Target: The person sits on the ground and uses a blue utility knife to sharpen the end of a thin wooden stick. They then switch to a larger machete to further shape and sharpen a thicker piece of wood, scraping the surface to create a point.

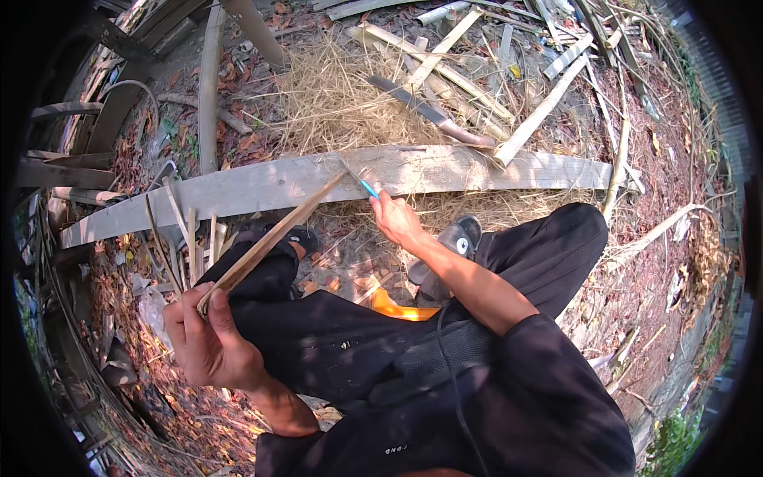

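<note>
My left hand (214, 346) is closed around the near end of a long, thin bamboo strip (274, 240). The strip slants up and to the right, its far end over a long wooden plank (493, 171). In my right hand (397, 221) I grip a slim small knife (367, 188) with a light blue handle. Its narrow blade points up and left, beside the strip's far tip; I cannot tell whether they touch. Beyond the plank, a machete (413, 102) with a wooden handle lies across split bamboo pieces.
Pale shavings (334, 95) are heaped behind the plank. More bamboo lengths (548, 111) lie at the far right. Several thin strips (192, 242) lean on the plank's left part. An orange object (397, 308) sits between my legs. A wooden post (254, 32) stands at the far left.
</note>
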{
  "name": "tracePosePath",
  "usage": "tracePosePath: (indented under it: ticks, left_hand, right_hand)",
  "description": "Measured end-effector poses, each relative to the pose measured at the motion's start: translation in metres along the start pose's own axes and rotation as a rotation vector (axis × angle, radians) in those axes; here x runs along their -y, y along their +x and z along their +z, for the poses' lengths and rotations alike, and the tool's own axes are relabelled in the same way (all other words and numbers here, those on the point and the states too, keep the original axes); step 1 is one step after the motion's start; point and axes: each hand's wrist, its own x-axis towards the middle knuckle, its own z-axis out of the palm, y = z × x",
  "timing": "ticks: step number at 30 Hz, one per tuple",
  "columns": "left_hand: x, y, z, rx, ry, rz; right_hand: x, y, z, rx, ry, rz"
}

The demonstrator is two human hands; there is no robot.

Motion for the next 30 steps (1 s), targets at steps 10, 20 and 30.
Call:
tracePosePath:
  ticks: [10,20,30]
  left_hand:
    - [0.002,0.004,0.002,0.084,-0.186,0.22]
    - [-0.006,-0.002,0.002,0.108,-0.188,0.254]
    - [-0.015,0.004,0.003,0.157,-0.194,0.253]
  right_hand:
    - [0.079,-0.05,-0.057,0.096,0.132,-0.215]
    - [0.065,-0.043,-0.058,-0.025,0.033,-0.354]
    - [0.165,-0.126,-0.158,0.329,0.547,-0.333]
